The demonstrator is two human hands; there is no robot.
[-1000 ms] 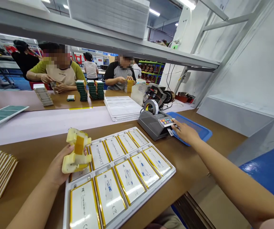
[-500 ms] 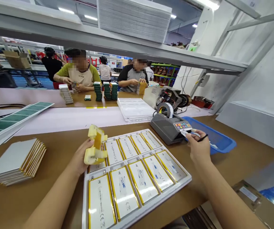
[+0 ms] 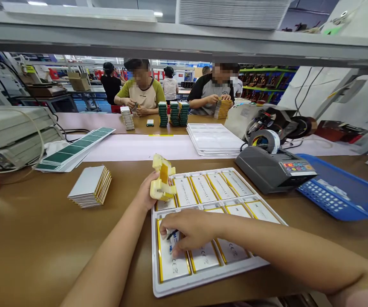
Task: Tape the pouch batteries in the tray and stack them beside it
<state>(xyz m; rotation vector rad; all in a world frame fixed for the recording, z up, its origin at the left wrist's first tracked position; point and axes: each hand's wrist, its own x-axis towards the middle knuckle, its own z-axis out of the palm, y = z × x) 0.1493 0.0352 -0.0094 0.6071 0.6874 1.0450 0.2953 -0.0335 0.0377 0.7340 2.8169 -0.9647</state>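
My left hand (image 3: 147, 189) is closed round a pale yellow block-like fixture (image 3: 162, 181) with an amber patch, held over the back left corner of a white tray (image 3: 211, 286). Flat white battery packs with yellow edges lie in two rows in the tray. Over the front left pack (image 3: 180, 266), my right hand (image 3: 192, 230) pinches a thin dark tool (image 3: 172, 234), its fingertips at a clear strip with blue print (image 3: 172, 245) on that pack. The right hand and forearm hide parts of the other front packs.
A grey tape dispenser (image 3: 267, 170) and blue basket (image 3: 359, 196) are at the right. Stacked packs (image 3: 89, 187) sit at the left, near green-and-white strips (image 3: 71, 149). White trays (image 3: 214, 140) lie behind. Two people work across the table, below a metal shelf (image 3: 184, 40).
My right hand has moved left from the tape dispenser to the front left pack, where a blue-printed strip now shows. My left hand still holds the fixture. The view has turned left.
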